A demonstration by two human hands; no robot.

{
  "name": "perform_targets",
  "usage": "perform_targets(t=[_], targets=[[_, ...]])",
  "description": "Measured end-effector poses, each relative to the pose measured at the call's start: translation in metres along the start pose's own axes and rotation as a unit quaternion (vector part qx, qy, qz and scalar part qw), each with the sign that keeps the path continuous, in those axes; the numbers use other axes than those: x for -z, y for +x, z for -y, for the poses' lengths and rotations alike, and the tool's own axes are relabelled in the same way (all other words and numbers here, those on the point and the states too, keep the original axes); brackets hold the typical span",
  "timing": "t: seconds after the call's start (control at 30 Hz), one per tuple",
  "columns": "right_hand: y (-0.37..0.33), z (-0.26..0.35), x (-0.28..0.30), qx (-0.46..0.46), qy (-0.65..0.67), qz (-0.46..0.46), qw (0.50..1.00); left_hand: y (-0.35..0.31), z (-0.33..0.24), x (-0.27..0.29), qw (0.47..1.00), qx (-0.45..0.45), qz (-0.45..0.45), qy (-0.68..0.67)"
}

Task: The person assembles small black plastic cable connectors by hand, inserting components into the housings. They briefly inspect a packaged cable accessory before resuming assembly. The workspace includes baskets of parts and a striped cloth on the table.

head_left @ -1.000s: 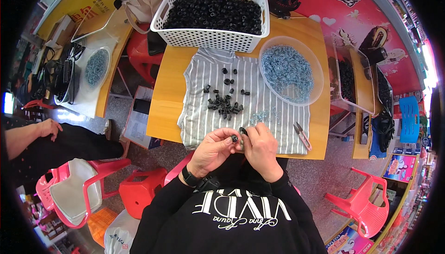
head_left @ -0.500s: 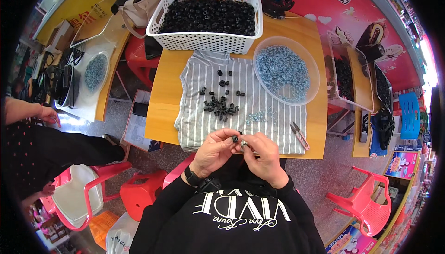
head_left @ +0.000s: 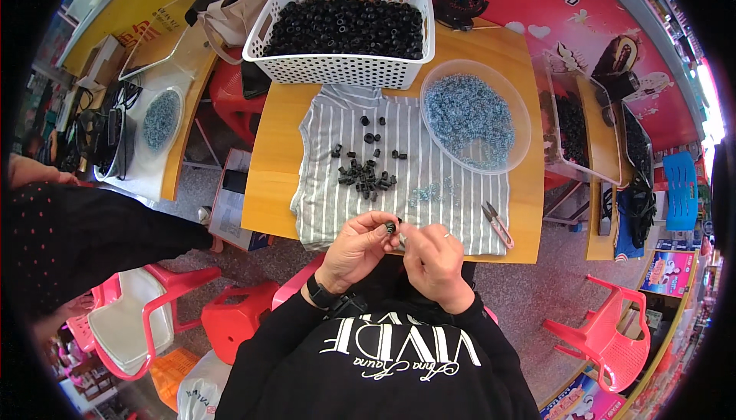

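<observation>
Over the near edge of the cloth, my left hand (head_left: 353, 251) pinches a small round black plastic part (head_left: 390, 228) between thumb and fingertips. My right hand (head_left: 438, 266) is closed right beside it, fingertips close to the part; whatever they grip is too small to make out. Beyond my hands, a pile of small black plastic parts (head_left: 366, 179) lies on a grey-and-white striped cloth (head_left: 322, 209), with several others scattered behind it. Small clear-blue pieces (head_left: 431, 192) are strewn to the right of the pile. Small thread snips (head_left: 497, 226) with pink handles lie at the cloth's right edge.
A white perforated basket (head_left: 337, 72) full of black parts stands at the table's back. Right of it is a round clear tub (head_left: 523, 125) of bluish pieces, with a black fan (head_left: 458, 0) behind. Another person (head_left: 100, 232) is at the left. Red chairs (head_left: 606, 328) stand around.
My right hand has turned slightly, its fingers curling in more beside the part. The left hand keeps its pinch. The other person at the left has shifted, their arm drawn back.
</observation>
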State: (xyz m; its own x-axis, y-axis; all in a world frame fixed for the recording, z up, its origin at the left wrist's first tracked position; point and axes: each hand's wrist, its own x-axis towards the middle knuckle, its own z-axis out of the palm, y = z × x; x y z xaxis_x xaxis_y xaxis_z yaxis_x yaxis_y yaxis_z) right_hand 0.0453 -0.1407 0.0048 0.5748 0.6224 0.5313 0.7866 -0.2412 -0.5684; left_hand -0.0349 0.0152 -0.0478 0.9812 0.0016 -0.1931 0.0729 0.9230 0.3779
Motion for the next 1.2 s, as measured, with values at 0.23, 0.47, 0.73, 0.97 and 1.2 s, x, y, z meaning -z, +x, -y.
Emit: perform_targets(t=[0.23,0.47,0.73,0.97,1.2], targets=[[0.0,0.003,-0.001,0.035,-0.025,0.029,0.999,0.0,0.0,-0.001,1.0,0.001,-0.001,0.007],[-0.002,0.004,-0.002,-0.011,-0.004,0.009,1.0,0.0,0.0,-0.001,1.0,0.001,0.007,0.006],[0.0,0.006,0.006,-0.201,0.278,0.021,0.939,-0.003,-0.002,-0.002,1.0,0.004,0.0,0.011],[-0.003,0.004,-0.001,-0.251,0.414,0.014,0.875,-0.003,0.001,0.001,0.999,0.008,-0.007,0.031],[-0.006,0.0,-0.001,-0.258,0.381,-0.009,0.888,-0.007,-0.003,-0.011,0.999,0.019,-0.02,-0.04]])
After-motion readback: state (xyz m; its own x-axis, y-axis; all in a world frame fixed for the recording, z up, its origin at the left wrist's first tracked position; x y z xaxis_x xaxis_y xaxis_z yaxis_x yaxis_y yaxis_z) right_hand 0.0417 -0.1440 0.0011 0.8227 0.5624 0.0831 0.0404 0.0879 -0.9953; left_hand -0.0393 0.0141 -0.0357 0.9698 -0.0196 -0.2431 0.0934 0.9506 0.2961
